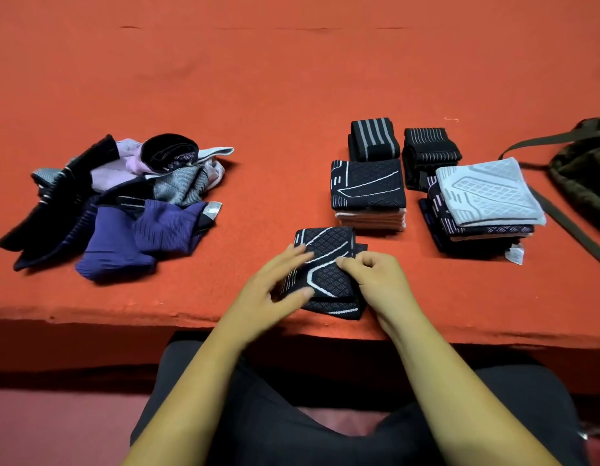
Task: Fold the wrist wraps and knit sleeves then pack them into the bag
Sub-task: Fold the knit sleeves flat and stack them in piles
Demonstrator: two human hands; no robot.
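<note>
While my left hand (278,280) lies with straight fingers flat on the dark knit sleeve (325,253), pressing its left side down near the front edge of the red table (292,79), my right hand (376,280) has its fingers curled and pinches the sleeve's upper right edge between thumb and fingertips. The sleeve is doubled into a rough square, with layers showing along its near edge, so I judge the step in hand to be the finishing of this one fold. Just beyond it stand two piles of folded sleeves: the dark-topped stack (367,186) directly behind, and the grey-topped stack (490,193) to its right. Behind those sit two striped wrist wraps (374,139), bundled up side by side. Off to my left a loose heap (123,203) of purple, lilac, grey and black sleeves lies unfolded, well apart from the stacks. The bag (584,169), olive and mottled, lies at the right edge of view with its strap (567,223) trailing toward me; whether its mouth is open I cannot tell. With nothing visibly packed, I put the task about midway. The next move, as I reckon it, calls for squaring the edges, gripping all the layers together so none slips, and setting the bundle level on the dark-topped stack.
</note>
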